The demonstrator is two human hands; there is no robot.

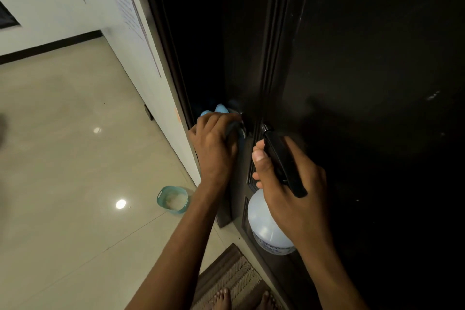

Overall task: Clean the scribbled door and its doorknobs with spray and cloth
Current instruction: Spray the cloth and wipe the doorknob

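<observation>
The left hand [216,143] was the nearer one to the doorknob. It lay over a blue cloth [219,111], with its fingers curled round the cloth and pressing it against the edge of the dark door [364,58], at the place where the knob should be. The knob itself was almost fully hidden under the cloth and the hand; only a small bright glint showed just beside the fingertips, so I cannot tell its exact shape. The cloth stuck out above the knuckles, away from the person.

The right hand [289,178] held the spray bottle [266,226] just to the right of the left hand, close but apart from it. Its fingers were wrapped round the black spray head, the thumb lying along the left side. The nozzle pointed up and a little left, toward the covered knob, and the long axis of the bottle ran nearly along the door face.

I judge that the next wiping would turn round the knob, so the left hand was already well placed.
</observation>
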